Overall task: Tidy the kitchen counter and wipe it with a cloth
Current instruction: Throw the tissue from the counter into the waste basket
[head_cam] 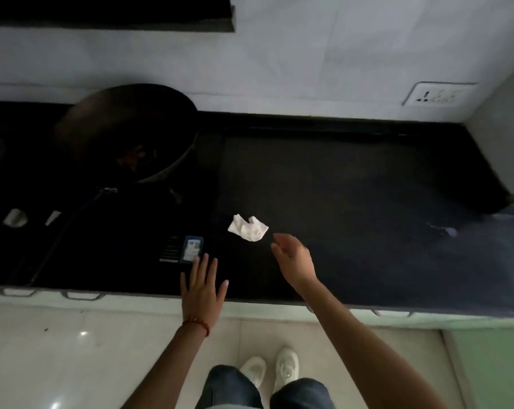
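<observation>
Head view, looking down on a black polished stone kitchen counter (353, 178) set against a pale tiled wall (279, 54).

Cloth: a small crumpled white cloth (247, 227) lay on the counter near its front edge, roughly mid-frame, touched by neither hand.

Right hand (294, 258): reached over the counter just right of the cloth and close to it, but apart. Fingers were loosely spread and slightly bent, holding nothing.

Left hand (202, 286): lay palm-down at the counter's front edge, fingers straight and spread, holding nothing. Fingertips reached the near end of a small blue rectangular packet (192, 249); contact could not be confirmed. A red thread bracelet (197, 323) sat on the left wrist.

Other items: a large dark round wok (126, 131) sat on the black glass stove top (87, 231) at left, tilted, with brownish food remains inside. A white wall socket plate (437, 94) was mounted at upper right. Below the counter were a pale tiled floor (58, 349), white shoes (270, 369) and dark blue jeans (232, 388).
</observation>
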Demonstrator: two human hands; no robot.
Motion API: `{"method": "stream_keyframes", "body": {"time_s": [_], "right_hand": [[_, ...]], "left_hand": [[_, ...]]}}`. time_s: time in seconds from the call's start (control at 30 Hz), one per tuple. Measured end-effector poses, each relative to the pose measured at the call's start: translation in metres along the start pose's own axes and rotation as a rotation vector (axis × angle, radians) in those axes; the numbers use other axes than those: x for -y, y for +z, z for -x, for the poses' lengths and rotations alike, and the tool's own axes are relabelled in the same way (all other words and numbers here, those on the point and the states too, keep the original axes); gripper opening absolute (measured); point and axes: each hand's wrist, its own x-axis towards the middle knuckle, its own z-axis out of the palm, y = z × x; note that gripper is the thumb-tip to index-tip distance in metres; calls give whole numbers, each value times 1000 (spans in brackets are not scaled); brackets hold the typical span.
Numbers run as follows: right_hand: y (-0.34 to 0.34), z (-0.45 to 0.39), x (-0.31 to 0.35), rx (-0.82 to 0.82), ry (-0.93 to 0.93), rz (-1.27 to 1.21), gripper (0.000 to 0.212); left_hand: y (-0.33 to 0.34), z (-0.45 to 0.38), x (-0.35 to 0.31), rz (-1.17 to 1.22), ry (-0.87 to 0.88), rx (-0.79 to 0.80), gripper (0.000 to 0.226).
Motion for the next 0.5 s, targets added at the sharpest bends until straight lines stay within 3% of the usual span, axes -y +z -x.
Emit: {"method": "stream_keyframes", "body": {"time_s": [0.1,0.27,0.5], "right_hand": [[20,-28,11,23,-183,214,40],[40,-53,11,239,-342,623,51],[33,-45,-7,136,-391,705,41]], "left_hand": [[0,-2,0,-18,-28,26,67],[2,-3,1,-50,-56,24,63],[0,-1,2,-55,-50,16,62]]}}
